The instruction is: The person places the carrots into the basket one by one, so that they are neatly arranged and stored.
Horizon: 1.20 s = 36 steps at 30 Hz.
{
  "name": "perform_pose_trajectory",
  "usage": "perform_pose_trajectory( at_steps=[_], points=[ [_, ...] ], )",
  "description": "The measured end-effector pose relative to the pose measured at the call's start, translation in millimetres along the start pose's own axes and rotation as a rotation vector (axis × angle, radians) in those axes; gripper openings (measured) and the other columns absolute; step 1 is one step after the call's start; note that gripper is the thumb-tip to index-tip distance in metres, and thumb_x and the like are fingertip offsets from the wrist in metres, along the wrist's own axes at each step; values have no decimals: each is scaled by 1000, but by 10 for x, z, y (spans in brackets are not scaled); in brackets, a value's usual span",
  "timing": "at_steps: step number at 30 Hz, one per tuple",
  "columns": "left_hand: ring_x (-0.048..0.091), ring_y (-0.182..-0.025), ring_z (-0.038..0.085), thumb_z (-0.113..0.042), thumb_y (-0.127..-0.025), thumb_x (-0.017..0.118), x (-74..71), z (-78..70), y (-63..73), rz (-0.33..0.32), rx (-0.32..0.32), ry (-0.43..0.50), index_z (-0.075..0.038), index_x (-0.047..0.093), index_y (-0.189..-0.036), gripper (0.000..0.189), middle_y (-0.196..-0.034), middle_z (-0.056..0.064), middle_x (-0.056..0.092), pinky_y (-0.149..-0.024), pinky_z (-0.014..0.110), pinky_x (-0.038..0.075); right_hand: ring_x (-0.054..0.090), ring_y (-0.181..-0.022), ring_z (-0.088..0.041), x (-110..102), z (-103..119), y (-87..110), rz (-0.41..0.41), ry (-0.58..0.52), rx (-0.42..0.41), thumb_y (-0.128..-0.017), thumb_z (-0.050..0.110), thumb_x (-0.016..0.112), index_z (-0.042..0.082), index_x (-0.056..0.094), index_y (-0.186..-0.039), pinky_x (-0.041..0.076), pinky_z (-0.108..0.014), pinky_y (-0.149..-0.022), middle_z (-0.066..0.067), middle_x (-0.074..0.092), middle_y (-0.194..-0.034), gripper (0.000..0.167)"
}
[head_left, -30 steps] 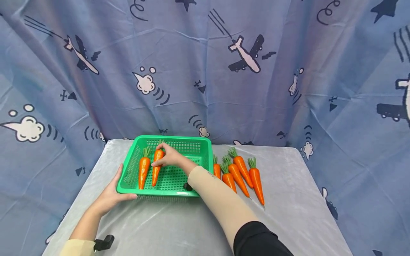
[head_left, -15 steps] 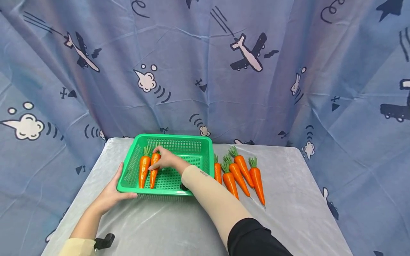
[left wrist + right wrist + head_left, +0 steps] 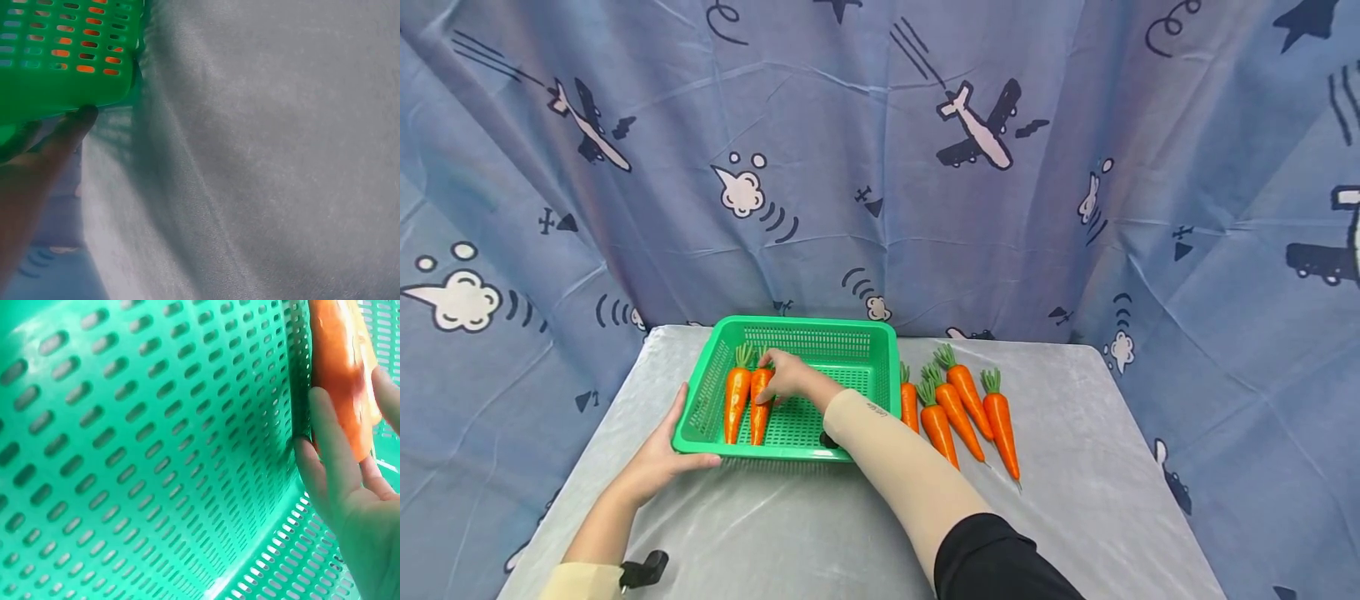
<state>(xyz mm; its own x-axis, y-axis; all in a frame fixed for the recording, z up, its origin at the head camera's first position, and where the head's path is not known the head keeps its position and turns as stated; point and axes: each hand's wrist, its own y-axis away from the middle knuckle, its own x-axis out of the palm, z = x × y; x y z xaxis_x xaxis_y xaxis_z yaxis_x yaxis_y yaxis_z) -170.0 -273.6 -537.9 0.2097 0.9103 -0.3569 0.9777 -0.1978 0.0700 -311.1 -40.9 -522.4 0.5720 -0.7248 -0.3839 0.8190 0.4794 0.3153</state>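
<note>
In the head view a green plastic basket (image 3: 775, 451) with slotted walls sits on the table. My right hand (image 3: 792, 377) reaches inside and grips an orange carrot (image 3: 759, 427) near its leafy top. Fingers and thumb lie on either side of it in the right wrist view. Close along its left side lies another carrot (image 3: 737, 400), both pointing toward me. At the basket's front left corner my left hand (image 3: 658, 454) rests with fingers and thumb extended and spread along the outside; the left wrist view shows fingertips against the basket's underside.
Right of the basket several carrots lie on the grey cloth, including a separate outer carrot (image 3: 1001, 425) and a carrot (image 3: 908, 404) beside the basket wall. A blue patterned curtain (image 3: 820, 167) hangs behind the table (image 3: 1075, 500).
My right hand has moved slightly left with its carrot, bringing it down alongside the other carrot in the basket. The left hand stays at the corner.
</note>
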Motion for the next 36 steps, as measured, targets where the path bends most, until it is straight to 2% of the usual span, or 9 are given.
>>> perform_pose_trajectory(
  at_steps=[4,7,14,17,19,21,25,32,36],
  points=[
    [1,-152,40,-8,-76,87,1,-3,4,-4,3,-6,-41,-10,-160,132,-170,9,-8,-117,67,10,65,-90,-25,-28,1,11,-2,-42,26,-79,1,84,6,51,-137,61,-48,-78,-15,59,-115,67],
    [1,-152,41,-8,-77,87,-2,-19,16,-6,-2,-13,-41,-10,-159,132,-170,10,-8,-117,67,11,64,-95,-28,-80,10,28,22,-56,34,-81,5,84,7,52,-139,60,-49,-81,-17,56,-124,67],
    [4,-151,42,-10,-77,87,-11,-69,36,-8,-12,-33,-43,-10,-159,131,-170,10,-7,-116,66,14,62,-112,-33,-242,116,112,87,-74,-9,-84,7,82,7,52,-142,59,-50,-86,-22,44,-147,66],
    [3,-152,40,-9,-78,86,5,-57,32,2,-10,-14,-43,-11,-159,130,-170,9,-8,-122,33,21,63,-113,-33,-316,174,174,98,-68,-21,-84,7,82,6,53,-140,58,-50,-87,-22,44,-149,63],
    [3,-152,39,-8,-79,85,2,-51,33,10,-6,1,-41,-12,-159,130,-170,9,-9,-111,10,23,63,-112,-33,-359,219,212,108,-74,-27,-84,6,81,7,55,-138,58,-51,-88,-22,44,-149,60],
    [4,-152,39,-7,-79,85,-3,-45,30,16,1,13,-41,-12,-159,130,-170,9,-9,-95,-2,23,63,-112,-33,-408,264,251,120,-93,-36,-84,6,81,8,56,-135,57,-53,-90,-22,43,-150,57],
    [8,-151,39,-7,-79,85,4,-41,33,18,8,28,-40,-11,-160,130,-170,11,-7,-94,-2,26,63,-110,-32,-509,321,348,123,-139,-61,-83,5,82,13,58,-131,56,-55,-91,-24,41,-151,55],
    [3,-151,43,-4,-78,85,-9,-45,44,18,-3,37,-44,-10,-159,131,-169,12,-11,-93,-3,24,66,-104,-26,-682,335,506,99,-150,-121,-82,11,84,18,59,-130,61,-39,-78,-22,45,-149,54],
    [4,-151,43,-2,-78,84,15,-26,40,19,9,55,-42,-10,-160,131,-169,13,-11,-94,-2,25,67,-104,-24,-784,352,642,81,-148,-147,-83,13,84,19,58,-132,61,-38,-79,-16,49,-144,55]
  ],
)
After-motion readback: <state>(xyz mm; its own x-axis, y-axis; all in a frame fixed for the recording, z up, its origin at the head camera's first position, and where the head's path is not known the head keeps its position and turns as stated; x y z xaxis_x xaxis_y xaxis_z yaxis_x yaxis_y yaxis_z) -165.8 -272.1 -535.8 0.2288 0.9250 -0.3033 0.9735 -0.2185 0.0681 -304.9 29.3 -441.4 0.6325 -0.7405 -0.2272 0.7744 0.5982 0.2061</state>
